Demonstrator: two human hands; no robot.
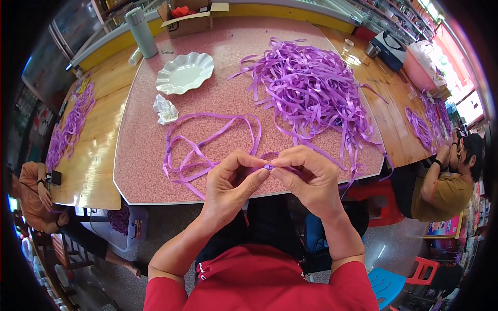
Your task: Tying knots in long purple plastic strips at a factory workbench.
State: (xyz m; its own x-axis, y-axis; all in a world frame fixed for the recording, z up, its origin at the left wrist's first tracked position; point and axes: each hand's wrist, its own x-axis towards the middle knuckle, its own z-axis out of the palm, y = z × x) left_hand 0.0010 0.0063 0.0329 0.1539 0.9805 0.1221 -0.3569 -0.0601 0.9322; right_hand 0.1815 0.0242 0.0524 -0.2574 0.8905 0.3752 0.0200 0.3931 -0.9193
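Just over the table's near edge, my left hand (232, 178) and my right hand (307, 177) meet, thumbs and forefingers pinching one purple ribbon (268, 167) between them. A small darker spot, perhaps a knot or a joint, shows on the ribbon at the fingertips. From my left hand the purple ribbon runs on in loose loops across the pink speckled table (148, 173). Beyond my right hand lies a big tangled heap of purple ribbons (311, 88), some of its strands hanging over the near edge.
A white scalloped dish (185, 73), a crumpled tissue (165, 109) and a green bottle (141, 33) stand at the far left, with an open cardboard box (189, 20) behind. Wooden tables with more purple ribbons flank mine. One person sits left, another right. A red stool (381, 199) is near my right.
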